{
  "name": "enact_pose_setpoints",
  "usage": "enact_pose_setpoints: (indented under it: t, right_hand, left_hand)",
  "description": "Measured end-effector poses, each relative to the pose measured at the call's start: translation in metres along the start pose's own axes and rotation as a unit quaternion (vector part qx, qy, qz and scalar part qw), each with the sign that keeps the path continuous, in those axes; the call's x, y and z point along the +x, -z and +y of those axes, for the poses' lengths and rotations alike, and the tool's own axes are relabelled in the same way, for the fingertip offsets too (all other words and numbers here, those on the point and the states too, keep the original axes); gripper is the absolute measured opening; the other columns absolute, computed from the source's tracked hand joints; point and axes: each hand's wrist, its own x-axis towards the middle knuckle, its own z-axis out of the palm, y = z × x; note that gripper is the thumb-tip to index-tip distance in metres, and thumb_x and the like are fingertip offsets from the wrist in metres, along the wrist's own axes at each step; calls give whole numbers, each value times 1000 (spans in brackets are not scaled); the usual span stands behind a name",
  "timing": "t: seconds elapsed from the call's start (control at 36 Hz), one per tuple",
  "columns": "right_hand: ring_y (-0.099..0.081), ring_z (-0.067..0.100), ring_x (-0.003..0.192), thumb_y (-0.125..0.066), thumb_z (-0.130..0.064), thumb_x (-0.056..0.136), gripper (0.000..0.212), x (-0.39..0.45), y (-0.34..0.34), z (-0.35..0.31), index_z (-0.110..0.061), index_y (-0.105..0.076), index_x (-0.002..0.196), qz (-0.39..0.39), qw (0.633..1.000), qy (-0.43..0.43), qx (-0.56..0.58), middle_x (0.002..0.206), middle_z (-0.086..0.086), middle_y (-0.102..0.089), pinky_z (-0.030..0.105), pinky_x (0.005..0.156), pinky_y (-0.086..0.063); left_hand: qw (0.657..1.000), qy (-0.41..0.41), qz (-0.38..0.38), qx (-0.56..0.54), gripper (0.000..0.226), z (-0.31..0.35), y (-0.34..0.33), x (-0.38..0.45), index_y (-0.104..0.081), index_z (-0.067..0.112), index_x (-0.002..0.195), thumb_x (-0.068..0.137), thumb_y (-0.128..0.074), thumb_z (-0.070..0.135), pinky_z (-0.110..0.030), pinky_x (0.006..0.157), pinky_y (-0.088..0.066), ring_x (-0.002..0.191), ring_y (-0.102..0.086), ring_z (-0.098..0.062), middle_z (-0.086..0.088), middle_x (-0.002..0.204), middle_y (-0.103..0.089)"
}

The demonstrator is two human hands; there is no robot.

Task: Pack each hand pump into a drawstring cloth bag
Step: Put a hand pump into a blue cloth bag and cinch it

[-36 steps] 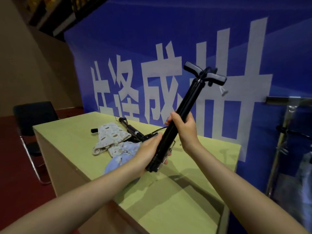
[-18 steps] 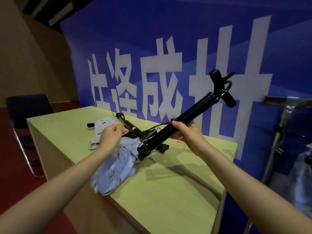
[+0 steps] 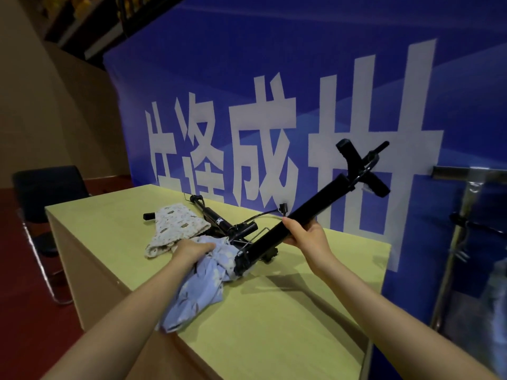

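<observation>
pump [image 3: 299, 218]: black, held slanted above the table, foot end low at the bag's gathered mouth, t-handle high toward the banner; the tilt looks chosen so the narrow foot goes in first.
right hand [image 3: 307, 235]: fingers wrapped round the barrel near its middle, thumb on top (a mid grip probably gives control of the foot's aim and room to push it down its own length).
blue bag [image 3: 200, 283]: pale blue printed cloth, bunched at the top, the rest trailing over the table's near edge; the pump's foot touches or sits just inside the bunched part, which of the two i cannot tell.
left hand [image 3: 192, 249]: fingers curled over the bag's top, gripping the cloth just beside the foot, seemingly to keep the mouth where the pump can find it.
stage: judged early in the insertion, nearly all the barrel outside the cloth.
second pump [image 3: 219, 222]: lies flat on the table behind the hands, hose looped beside it, unpacked.
cream bag [image 3: 175, 226]: patterned, lying partly over the second pump's far end, likely its cover.
table [image 3: 288, 319]: yellow-green top.
chair [image 3: 46, 193]: dark, well apart at the left.
</observation>
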Motion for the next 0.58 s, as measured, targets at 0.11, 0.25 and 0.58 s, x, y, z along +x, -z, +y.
enact_pose_setpoints:
  t: [0.11,0.25,0.58]
  right_hand:
    - [-72,17,88,-64,-19,91,10,-2,8,-2,-13,-59,99,12,1000,11,-9,96,6,-71,33,79,-60]
    - [-71,23,90,-66,-15,89,10,4,20,-11,-15,-58,95,63,998,25,20,97,9,-71,33,79,-59]
    - [-72,21,87,-64,-18,91,7,2,22,-65,-13,-61,95,74,987,70,122,96,9,-71,28,77,-59]
  left_hand:
    - [996,13,-10,-90,21,5,-7,3,-60,0,92,86,-67,19,-44,85,-53,84,-63,-31,-20,92,-65]
    - [988,-18,-15,-154,10,22,8,-4,-51,3,81,88,-46,6,-38,75,-45,82,-57,-29,-20,85,-57]
    - [930,-148,-121,-313,50,98,19,-83,-65,11,120,86,-65,48,-43,100,-48,105,-65,-30,-11,114,-68]
